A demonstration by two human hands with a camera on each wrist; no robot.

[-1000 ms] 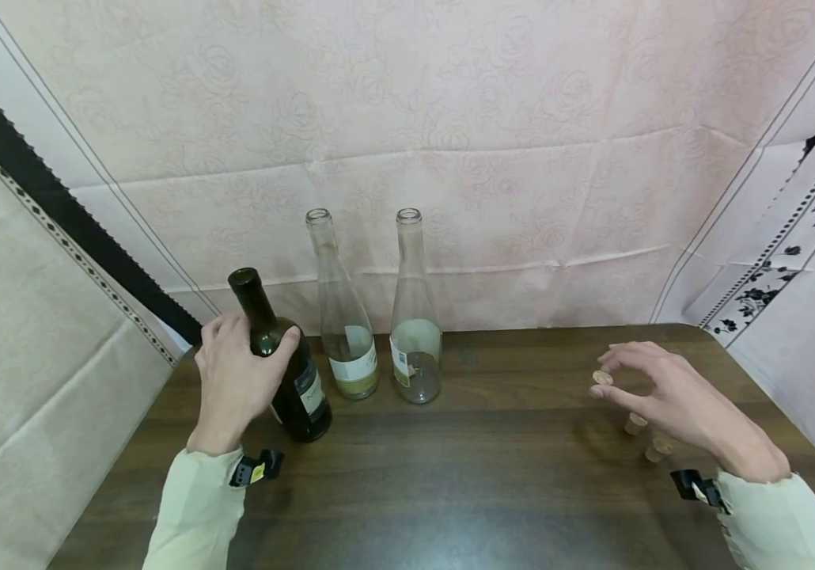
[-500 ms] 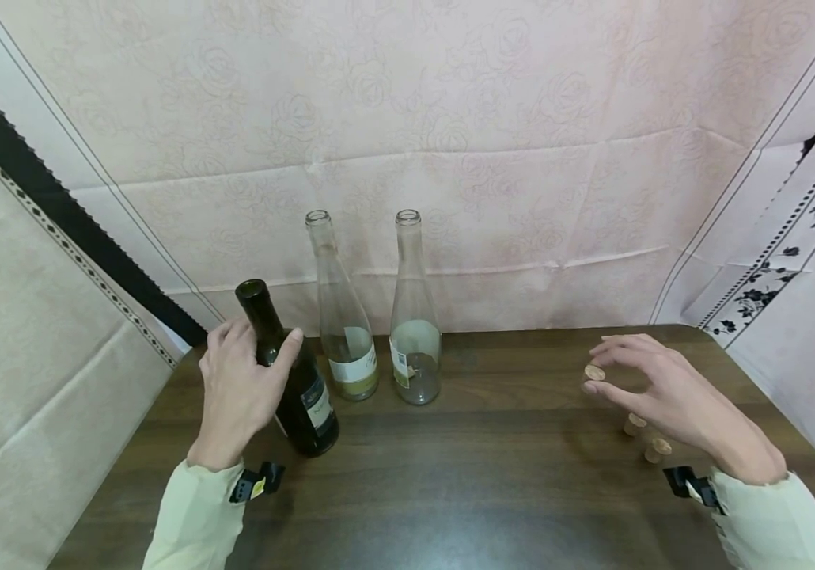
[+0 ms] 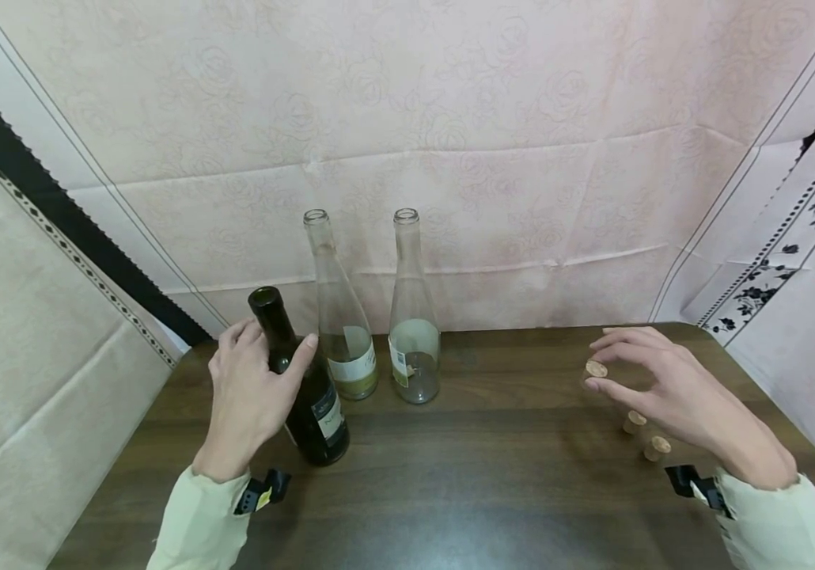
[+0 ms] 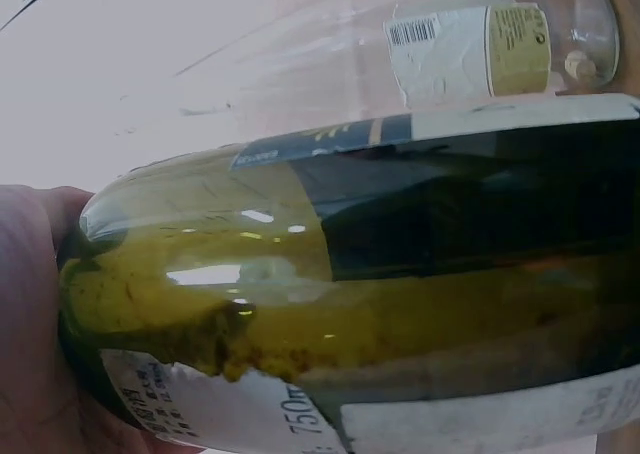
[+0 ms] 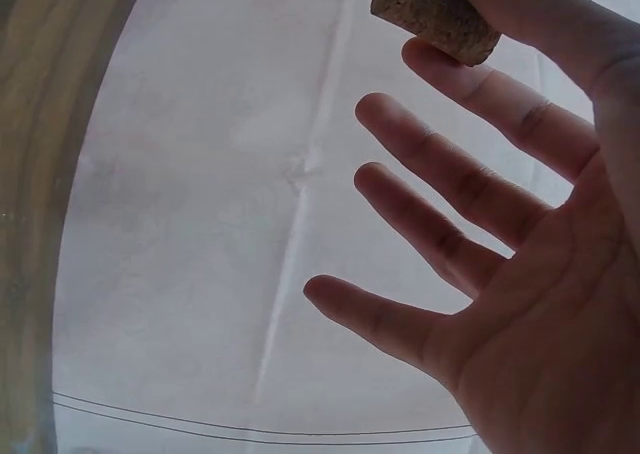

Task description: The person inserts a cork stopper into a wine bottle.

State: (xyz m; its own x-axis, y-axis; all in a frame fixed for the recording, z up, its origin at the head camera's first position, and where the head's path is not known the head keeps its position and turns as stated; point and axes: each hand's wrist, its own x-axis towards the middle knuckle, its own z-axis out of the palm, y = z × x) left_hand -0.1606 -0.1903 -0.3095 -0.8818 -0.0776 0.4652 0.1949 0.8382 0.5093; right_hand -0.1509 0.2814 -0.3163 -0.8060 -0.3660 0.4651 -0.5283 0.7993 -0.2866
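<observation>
In the head view my left hand point(image 3: 254, 388) grips a dark green wine bottle point(image 3: 318, 412) round its shoulder, thumb on the near right side. The bottle leans a little, its neck toward the upper left and its mouth uncovered. The left wrist view shows its labels and the olive glass point(image 4: 280, 254) close up. On the right, my right hand point(image 3: 671, 396) pinches a cork point(image 3: 596, 370) between thumb and index finger, above the table. In the right wrist view this cork point(image 5: 435, 16) sits at the fingertips while the other fingers are spread straight.
Two clear glass bottles, one point(image 3: 350, 348) with a white-green label and another point(image 3: 416, 348) with a small cork piece inside, stand upright behind the dark bottle. Two corks point(image 3: 634, 422) stand below my right hand. A patterned cloth point(image 3: 486, 158) hangs behind the wooden table point(image 3: 464, 475).
The left hand and dark bottle have moved to the right and nearer to me. The right hand, still holding the cork, has shifted slightly left. The clear bottles have stayed put.
</observation>
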